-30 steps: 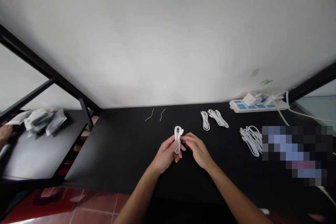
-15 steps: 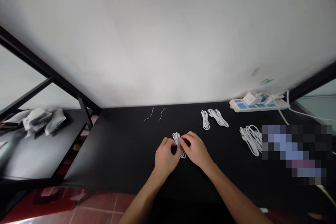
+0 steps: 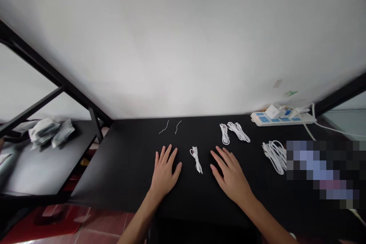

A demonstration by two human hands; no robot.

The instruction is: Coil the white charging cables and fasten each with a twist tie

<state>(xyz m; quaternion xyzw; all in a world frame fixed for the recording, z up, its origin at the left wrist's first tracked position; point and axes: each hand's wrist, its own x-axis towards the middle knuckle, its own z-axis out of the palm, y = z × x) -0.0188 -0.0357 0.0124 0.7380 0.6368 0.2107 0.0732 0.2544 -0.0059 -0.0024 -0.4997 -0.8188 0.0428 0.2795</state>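
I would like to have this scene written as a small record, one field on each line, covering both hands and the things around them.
Left hand: open, back upward, holding nothing
Right hand: open, back upward, holding nothing
Between hands: one bundled white cable, touched by neither
Surface: black table
Beyond left hand: two thin white strands, apart
Beyond right hand: two more white bundles, side by side
Far right: looped white cables, partly masked by pixelation
By the wall: power strip with white plug-in block
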